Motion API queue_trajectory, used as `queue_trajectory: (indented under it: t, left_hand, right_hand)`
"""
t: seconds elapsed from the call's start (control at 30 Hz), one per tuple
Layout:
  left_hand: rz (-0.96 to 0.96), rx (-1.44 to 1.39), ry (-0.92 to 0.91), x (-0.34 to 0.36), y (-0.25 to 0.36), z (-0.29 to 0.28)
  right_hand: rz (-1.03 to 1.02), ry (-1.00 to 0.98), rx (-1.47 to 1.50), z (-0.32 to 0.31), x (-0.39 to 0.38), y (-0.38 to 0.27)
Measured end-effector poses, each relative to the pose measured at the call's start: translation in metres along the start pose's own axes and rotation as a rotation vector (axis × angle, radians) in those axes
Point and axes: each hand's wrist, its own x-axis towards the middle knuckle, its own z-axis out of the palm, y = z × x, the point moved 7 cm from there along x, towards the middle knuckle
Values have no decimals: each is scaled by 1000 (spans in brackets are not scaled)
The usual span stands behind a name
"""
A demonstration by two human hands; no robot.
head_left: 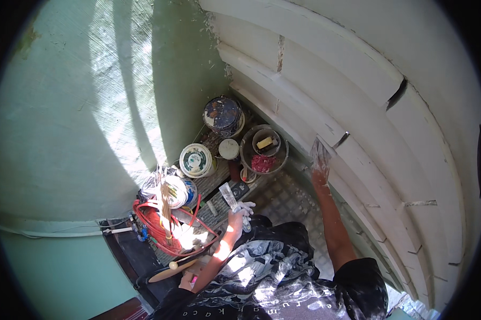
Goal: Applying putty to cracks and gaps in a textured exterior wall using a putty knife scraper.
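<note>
My left hand [236, 220], smeared with white paste, grips a putty knife [228, 194] whose whitened blade points up and away from me. It is held in front of my dark, stained shirt. My right arm reaches forward to the white ridged panel [304, 101] on the right. There my right hand [320, 160], its fingers stretched out and coated whitish-grey, rests at the edge of a horizontal ledge. Whether a thin flat piece lies under those fingers is too blurred to tell. Dark gaps and rough seams break the panel's ledges.
Ahead stand a dark lidded bucket [223, 114], a white lidded tub [196, 160] and a round basin [287, 154] holding a smaller bowl [266, 141] and red stuff. A coiled red hose [144, 218] and a wooden-handled tool [171, 272] lie left. A green wall [53, 106] rises behind.
</note>
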Motion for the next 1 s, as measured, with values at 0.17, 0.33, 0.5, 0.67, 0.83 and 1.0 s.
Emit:
queue_trajectory:
  t: [0.17, 0.33, 0.5, 0.67, 0.83, 1.0]
  left_hand:
    - [29, 21, -51, 4, 3, 7]
    - [-14, -12, -3, 8, 7, 13]
    - [-19, -41, 9, 8, 5, 11]
    - [25, -33, -18, 8, 5, 4]
    - [-54, -41, 87, 9, -3, -12]
    - [-52, -92, 121, 12, -6, -29]
  right_hand:
    - [13, 17, -64, 3, 11, 3]
    - [133, -459, -123, 49, -3, -2]
    - [-252, 155, -171, -9, 25, -40]
    - [29, -127, -118, 38, 38, -6]
    - [-154, -300, -298, 94, 30, -21]
    - [-90, -224, -156, 94, 60, -28]
